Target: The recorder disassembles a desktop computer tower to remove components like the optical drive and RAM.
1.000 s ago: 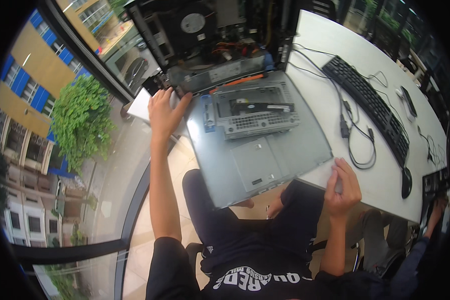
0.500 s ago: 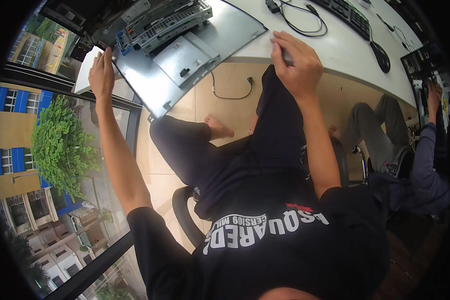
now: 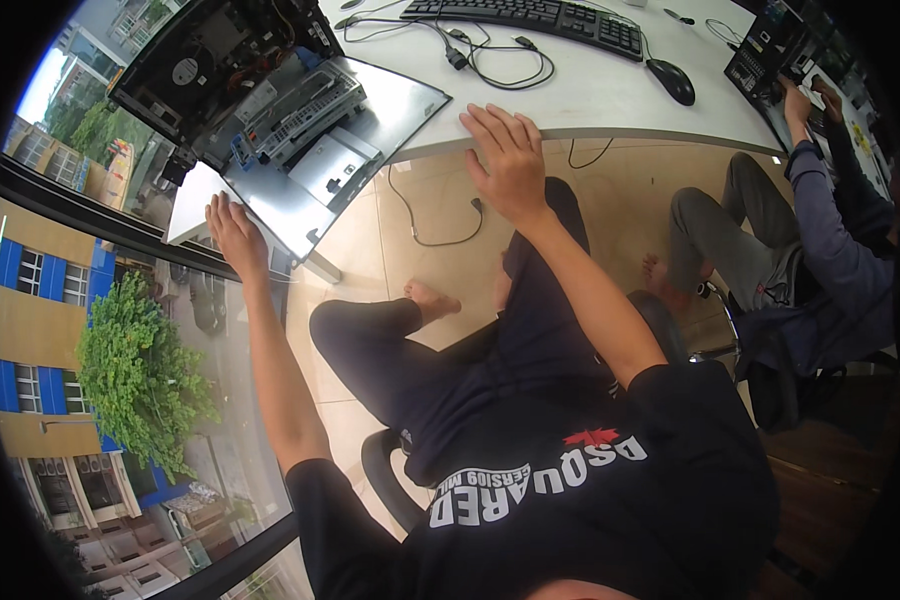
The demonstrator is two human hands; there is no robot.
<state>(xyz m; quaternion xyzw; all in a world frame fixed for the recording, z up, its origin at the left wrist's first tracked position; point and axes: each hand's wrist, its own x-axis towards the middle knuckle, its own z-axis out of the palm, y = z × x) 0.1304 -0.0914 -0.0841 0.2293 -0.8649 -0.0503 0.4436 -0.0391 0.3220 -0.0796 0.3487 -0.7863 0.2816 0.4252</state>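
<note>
An open computer case (image 3: pixel 210 75) stands at the far left of the white desk, dark inside with cables and parts showing. Its shiny metal side panel (image 3: pixel 390 105) lies flat in front, jutting past the desk's near edge, with a metal drive bracket (image 3: pixel 315 115) over it. Beside the panel's left edge is my left hand (image 3: pixel 236 232), fingers stretched out and holding nothing. My right hand (image 3: pixel 508 160) is at the desk's front edge, right of the panel's corner. Its fingers are extended, the thumb apart, and nothing is in it.
Black cables (image 3: pixel 490 60) lie coiled on the desk (image 3: pixel 590 105) near a black keyboard (image 3: pixel 540 22) and mouse (image 3: pixel 671 82). Another cable (image 3: pixel 425 240) hangs below the edge. At right, a co-worker (image 3: pixel 840 240) handles another computer case (image 3: pixel 770 40). A window (image 3: pixel 90 200) borders the left.
The view has tilted up, showing more of the case and desk. My right hand has shifted left along the desk edge and its fingers have straightened. My left hand stays by the panel's edge.
</note>
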